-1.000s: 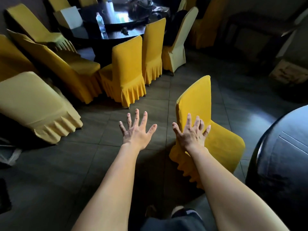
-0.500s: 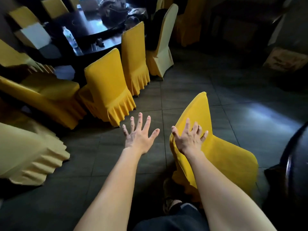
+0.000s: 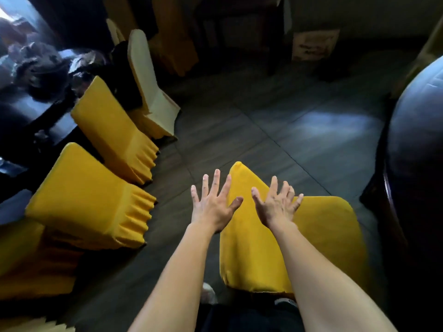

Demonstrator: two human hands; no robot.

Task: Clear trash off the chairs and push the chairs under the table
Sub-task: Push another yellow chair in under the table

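A dark round bench (image 3: pixel 417 144) fills the edge right of the near yellow-covered chair (image 3: pixel 259 248), whose seat faces it, probably so it can be pushed under. Left of that chair, more yellow chairs (image 3: pixel 86 197) ring a second, cluttered bench (image 3: pixel 36 116). The left hand (image 3: pixel 212 204) and right hand (image 3: pixel 278 207) are at the near chair's backrest, fingers (image 3: pixel 217 180) spread wide and gripping nothing, seemingly ready to push; contact is unclear. A cardboard box (image 3: pixel 314 44) sits well beyond the chair, its contents hidden.
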